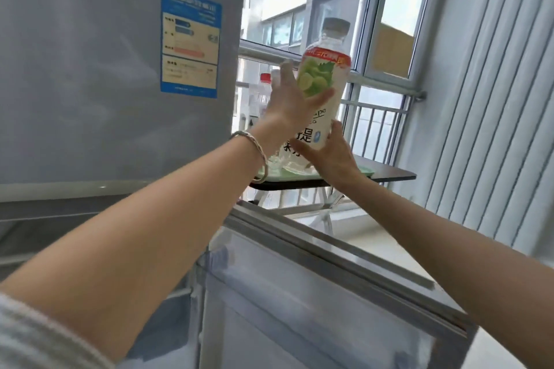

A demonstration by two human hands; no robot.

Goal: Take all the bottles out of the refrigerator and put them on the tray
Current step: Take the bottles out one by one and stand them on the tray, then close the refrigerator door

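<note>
A large clear bottle [325, 81] with a lime picture and a grey cap is tilted in the air above the green tray [364, 173]. My left hand [292, 102] grips its middle from the left. My right hand [332, 156] holds its lower part from below. A clear bottle with a red cap [263, 90] stands on the tray behind my left hand, and glassy bottle bases show under my wrists. The grey refrigerator [114, 69] fills the left, with its lower door [314, 293] swung open beneath my arms.
The tray sits on a small dark folding table [395, 175] by the window. A metal railing [383, 84] runs behind it. White vertical blinds [494, 99] cover the right side. A silver bracelet [254, 147] is on my left wrist.
</note>
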